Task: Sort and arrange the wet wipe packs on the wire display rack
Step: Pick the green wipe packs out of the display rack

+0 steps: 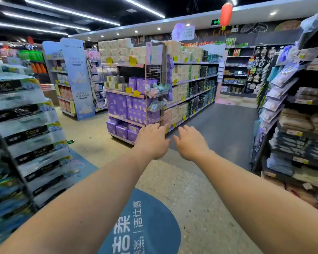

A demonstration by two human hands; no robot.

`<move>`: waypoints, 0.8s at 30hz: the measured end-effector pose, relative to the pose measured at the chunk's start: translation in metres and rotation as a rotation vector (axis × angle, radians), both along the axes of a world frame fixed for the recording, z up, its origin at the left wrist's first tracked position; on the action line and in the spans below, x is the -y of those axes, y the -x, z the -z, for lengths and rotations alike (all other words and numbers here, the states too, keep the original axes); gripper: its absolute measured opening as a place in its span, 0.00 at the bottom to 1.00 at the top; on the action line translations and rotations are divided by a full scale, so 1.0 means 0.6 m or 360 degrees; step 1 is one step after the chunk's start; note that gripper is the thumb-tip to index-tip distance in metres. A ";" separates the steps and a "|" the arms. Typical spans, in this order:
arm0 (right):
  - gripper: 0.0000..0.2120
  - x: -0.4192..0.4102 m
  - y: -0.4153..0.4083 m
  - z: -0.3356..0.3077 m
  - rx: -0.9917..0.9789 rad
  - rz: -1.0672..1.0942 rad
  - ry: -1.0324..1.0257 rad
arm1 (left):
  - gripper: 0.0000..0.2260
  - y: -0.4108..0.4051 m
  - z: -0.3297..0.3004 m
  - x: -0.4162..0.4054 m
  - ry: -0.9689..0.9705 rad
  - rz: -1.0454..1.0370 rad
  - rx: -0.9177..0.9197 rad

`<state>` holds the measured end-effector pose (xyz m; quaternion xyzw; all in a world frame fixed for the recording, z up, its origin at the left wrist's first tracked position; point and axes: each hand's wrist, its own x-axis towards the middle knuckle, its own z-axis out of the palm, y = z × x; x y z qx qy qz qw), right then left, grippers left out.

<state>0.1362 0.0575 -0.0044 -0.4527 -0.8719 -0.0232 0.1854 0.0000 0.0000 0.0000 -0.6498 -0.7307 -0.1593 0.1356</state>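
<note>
Ahead, at the shelf end, the wet wipe packs [155,88] are seen heaped in the wire display rack [154,99], well apart from the empty left hand [152,142] and right hand [190,143], both held loosely spread, so the approach step is judged underway and a closer reach needed.

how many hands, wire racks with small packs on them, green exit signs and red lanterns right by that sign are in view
hands: 2 (left, right)
wire rack: 1
exit sign: 1
lantern: 1
total: 5
</note>
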 end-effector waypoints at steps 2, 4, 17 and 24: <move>0.21 -0.018 -0.011 0.017 0.0044 0.0055 0.0016 | 0.20 -0.011 0.018 -0.015 0.0033 -0.0023 -0.0028; 0.22 -0.040 -0.017 0.040 0.0080 0.0071 0.0065 | 0.18 -0.012 0.041 -0.034 0.0090 -0.0041 -0.0008; 0.23 -0.352 0.092 0.094 0.0156 0.0079 0.0169 | 0.18 0.099 0.097 -0.353 0.0195 -0.0031 0.0076; 0.24 -0.601 0.174 0.075 0.0041 0.0135 0.0175 | 0.20 0.189 0.056 -0.625 0.0104 0.0063 -0.0051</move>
